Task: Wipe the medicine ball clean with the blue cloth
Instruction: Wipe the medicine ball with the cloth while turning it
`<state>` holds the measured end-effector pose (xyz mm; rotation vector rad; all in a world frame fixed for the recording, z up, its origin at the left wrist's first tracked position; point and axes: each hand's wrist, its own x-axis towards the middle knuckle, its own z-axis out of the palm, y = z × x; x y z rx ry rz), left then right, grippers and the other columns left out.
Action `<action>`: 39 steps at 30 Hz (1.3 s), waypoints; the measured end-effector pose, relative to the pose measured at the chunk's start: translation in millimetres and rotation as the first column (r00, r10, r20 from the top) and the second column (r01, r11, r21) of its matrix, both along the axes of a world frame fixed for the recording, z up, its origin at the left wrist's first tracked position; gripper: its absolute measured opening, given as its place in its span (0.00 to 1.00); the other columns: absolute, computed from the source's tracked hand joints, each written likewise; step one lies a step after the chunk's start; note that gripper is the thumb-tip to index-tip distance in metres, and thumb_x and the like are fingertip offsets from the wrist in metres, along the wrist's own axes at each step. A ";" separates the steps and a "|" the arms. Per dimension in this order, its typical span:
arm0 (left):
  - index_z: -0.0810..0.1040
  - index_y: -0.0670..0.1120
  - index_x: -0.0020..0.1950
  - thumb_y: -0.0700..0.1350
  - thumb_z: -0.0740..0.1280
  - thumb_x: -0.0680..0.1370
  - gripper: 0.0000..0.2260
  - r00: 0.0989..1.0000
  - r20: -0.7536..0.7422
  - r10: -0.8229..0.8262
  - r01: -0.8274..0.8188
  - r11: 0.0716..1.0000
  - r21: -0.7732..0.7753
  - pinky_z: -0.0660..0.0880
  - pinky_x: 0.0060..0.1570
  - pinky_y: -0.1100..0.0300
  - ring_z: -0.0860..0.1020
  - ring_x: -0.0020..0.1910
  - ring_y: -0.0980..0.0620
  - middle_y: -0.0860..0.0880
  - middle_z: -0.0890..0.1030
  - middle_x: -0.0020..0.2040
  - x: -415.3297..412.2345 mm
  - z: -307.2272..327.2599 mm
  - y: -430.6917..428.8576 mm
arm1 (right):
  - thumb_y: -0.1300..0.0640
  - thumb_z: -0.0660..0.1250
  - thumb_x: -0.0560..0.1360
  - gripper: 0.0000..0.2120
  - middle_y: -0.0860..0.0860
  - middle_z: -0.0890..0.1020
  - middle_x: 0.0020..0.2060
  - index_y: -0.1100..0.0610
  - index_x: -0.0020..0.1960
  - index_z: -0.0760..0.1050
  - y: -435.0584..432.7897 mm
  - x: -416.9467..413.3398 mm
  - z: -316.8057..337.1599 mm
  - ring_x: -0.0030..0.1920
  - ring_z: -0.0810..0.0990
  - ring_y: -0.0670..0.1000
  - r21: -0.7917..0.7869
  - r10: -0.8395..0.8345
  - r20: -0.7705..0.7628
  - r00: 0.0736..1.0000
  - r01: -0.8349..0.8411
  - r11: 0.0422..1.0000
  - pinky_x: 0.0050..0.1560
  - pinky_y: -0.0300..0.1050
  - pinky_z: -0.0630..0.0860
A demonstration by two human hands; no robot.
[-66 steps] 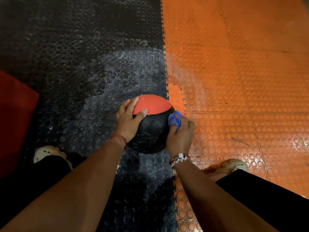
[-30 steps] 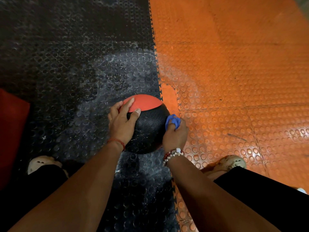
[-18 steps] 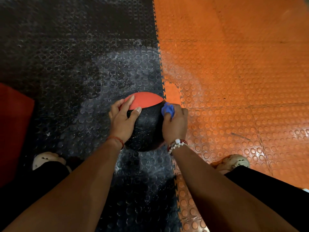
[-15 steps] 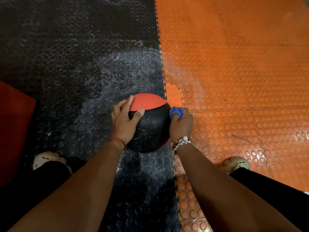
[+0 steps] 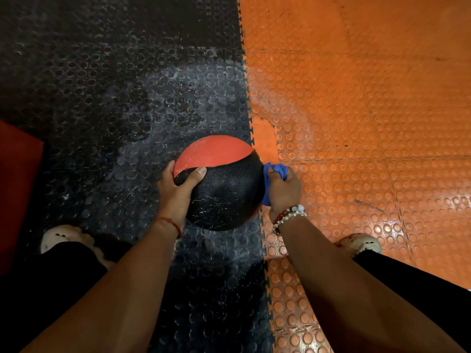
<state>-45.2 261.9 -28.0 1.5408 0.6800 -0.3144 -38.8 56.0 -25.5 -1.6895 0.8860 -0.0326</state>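
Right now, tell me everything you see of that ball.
The medicine ball is round, with a grainy black rubbery skin and a curved red panel on top. Pale streaks mark its lower black part. It sits on the black mat, beside the seam with the orange mat. The left hand grips its left side; the right hand presses the blue cloth against its right side.

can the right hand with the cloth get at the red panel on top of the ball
Probably yes. The right hand grips the blue cloth against the medicine ball, on its right side; the red panel is mostly bare, the left hand covering only its left edge.
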 end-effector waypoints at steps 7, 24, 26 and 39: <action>0.75 0.60 0.60 0.67 0.77 0.59 0.32 0.999 0.012 -0.037 0.038 0.999 -0.011 0.77 0.57 0.48 0.79 0.57 0.50 0.50 0.78 0.61 -18.7 5.3 3.3 | 0.58 0.65 0.74 0.08 0.48 0.76 0.33 0.52 0.37 0.73 8.6 -29.4 11.6 0.39 0.75 0.51 0.028 -0.066 -0.068 0.995 0.068 0.997 0.48 0.51 0.74; 0.60 0.61 0.76 0.66 0.66 0.71 0.35 0.977 0.057 -0.205 0.170 0.912 0.374 0.56 0.74 0.49 0.57 0.75 0.45 0.50 0.57 0.76 -38.4 31.7 -18.7 | 0.63 0.62 0.73 0.12 0.58 0.74 0.50 0.60 0.55 0.77 50.9 -54.9 53.7 0.47 0.73 0.53 -0.456 0.290 0.089 0.953 -0.220 0.862 0.47 0.38 0.65; 0.61 0.61 0.76 0.62 0.66 0.75 0.31 0.974 0.054 -0.219 0.182 0.903 0.389 0.56 0.73 0.50 0.57 0.75 0.44 0.48 0.57 0.76 -31.6 30.9 -16.2 | 0.60 0.59 0.71 0.17 0.57 0.73 0.53 0.57 0.57 0.76 62.4 -61.2 60.1 0.50 0.74 0.54 -0.546 0.469 0.145 0.871 -0.325 0.773 0.51 0.39 0.69; 0.63 0.64 0.73 0.62 0.60 0.78 0.23 0.962 0.038 -0.271 0.225 0.864 0.451 0.57 0.70 0.49 0.54 0.74 0.45 0.51 0.56 0.76 -11.7 36.0 -20.5 | 0.63 0.61 0.72 0.13 0.60 0.73 0.52 0.61 0.55 0.76 44.2 -20.3 53.9 0.49 0.76 0.60 -0.591 0.470 0.036 0.882 -0.360 0.722 0.45 0.39 0.66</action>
